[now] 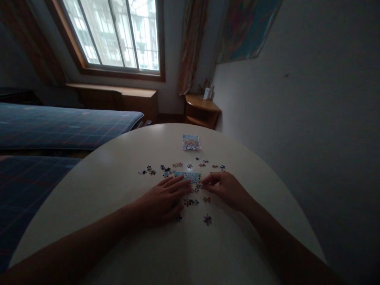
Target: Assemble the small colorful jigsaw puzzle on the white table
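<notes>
In the head view, taking the partly joined puzzle (188, 175) as the centre of the clock, it lies on the white table (166, 255) between the two hands. The left hand (166, 198) comes in from eight o'clock, laid out flat with its fingers extended and slightly apart, their tips over the puzzle's left part; whether anything sits under the palm cannot be told. The right hand (227, 190) is at about three o'clock, fingers curled, thumb and forefinger drawn close together at the puzzle's right edge; whether they pinch a piece is too dark to tell. Loose pieces (177, 164) arc from nine round to two o'clock, a short cluster (191, 202) lies at six, and a single piece (207, 219) at five. Another piece (178, 218) is just beside the left thumb. A printed card (191, 143) lies at twelve, short of the table's curved far rim. Bare tabletop spreads widely at six and beyond the right hand at three; past the rim are a plaid mattress (65, 126) at ten and a wall (297, 130) at two. The puzzle shows a light-blue upper band, with mottled, multicoloured pieces below it, its lower left hidden by fingers.
</notes>
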`<act>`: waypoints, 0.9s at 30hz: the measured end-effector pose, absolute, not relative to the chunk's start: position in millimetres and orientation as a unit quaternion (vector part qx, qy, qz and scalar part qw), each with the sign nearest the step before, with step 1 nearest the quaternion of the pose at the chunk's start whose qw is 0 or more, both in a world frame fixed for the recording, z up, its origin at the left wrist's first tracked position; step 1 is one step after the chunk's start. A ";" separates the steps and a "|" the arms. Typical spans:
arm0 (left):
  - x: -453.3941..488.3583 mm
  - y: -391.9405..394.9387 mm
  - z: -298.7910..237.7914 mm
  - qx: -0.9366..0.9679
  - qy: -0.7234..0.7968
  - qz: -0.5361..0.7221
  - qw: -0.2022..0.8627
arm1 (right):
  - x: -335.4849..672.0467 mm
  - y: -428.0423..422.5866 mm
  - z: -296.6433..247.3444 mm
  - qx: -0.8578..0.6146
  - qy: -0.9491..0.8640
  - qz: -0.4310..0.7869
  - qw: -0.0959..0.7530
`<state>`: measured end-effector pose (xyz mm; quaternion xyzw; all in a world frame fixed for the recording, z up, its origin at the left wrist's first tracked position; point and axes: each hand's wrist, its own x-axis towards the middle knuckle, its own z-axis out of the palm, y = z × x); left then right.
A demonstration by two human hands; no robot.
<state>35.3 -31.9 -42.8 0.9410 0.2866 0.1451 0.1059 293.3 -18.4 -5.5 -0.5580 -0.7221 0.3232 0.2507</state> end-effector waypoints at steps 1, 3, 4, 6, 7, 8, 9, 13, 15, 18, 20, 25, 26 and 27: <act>35.1 -32.1 -42.9 0.943 0.282 0.140 0.106 | 292.2 -18.9 -5.7 -0.561 -0.720 0.324 0.250; 34.6 -31.9 -42.8 0.946 0.277 0.132 0.108 | 290.7 -19.0 -5.9 -0.564 -0.714 0.332 0.251; 34.4 -31.6 -42.6 0.947 0.275 0.127 0.110 | 290.4 -18.8 -6.1 -0.564 -0.711 0.336 0.252; 34.0 -31.0 -42.3 0.947 0.275 0.120 0.114 | 290.2 -17.9 -7.5 -0.562 -0.708 0.345 0.250; 33.9 -30.8 -42.2 0.947 0.274 0.120 0.116 | 290.2 -17.4 -8.8 -0.561 -0.709 0.348 0.248; 33.7 -30.6 -42.1 0.947 0.273 0.122 0.119 | 290.2 -17.0 -10.3 -0.560 -0.710 0.348 0.248; 33.6 -30.5 -42.0 0.946 0.273 0.125 0.122 | 290.2 -16.6 -11.9 -0.560 -0.712 0.346 0.245; 33.5 -30.4 -41.8 0.946 0.273 0.123 0.126 | 289.1 -16.3 -17.0 -0.569 -0.719 0.329 0.225; 33.8 -30.2 -41.6 0.947 0.274 0.114 0.124 | 288.3 -16.6 -17.8 -0.577 -0.717 0.324 0.217; 34.2 -29.9 -41.1 0.947 0.275 0.108 0.124 | 287.6 -16.7 -17.4 -0.588 -0.714 0.317 0.212; 34.3 -29.9 -40.7 0.947 0.276 0.107 0.124 | 287.2 -16.6 -17.1 -0.591 -0.714 0.312 0.208; 33.7 -29.6 -40.6 0.948 0.275 0.104 0.126 | 286.3 -16.2 -18.3 -0.601 -0.714 0.302 0.195; 33.6 -29.6 -40.8 0.947 0.274 0.106 0.127 | 286.1 -16.2 -18.5 -0.602 -0.716 0.297 0.193; 33.6 -29.6 -40.9 0.947 0.273 0.110 0.128 | 286.0 -16.3 -18.5 -0.602 -0.718 0.291 0.191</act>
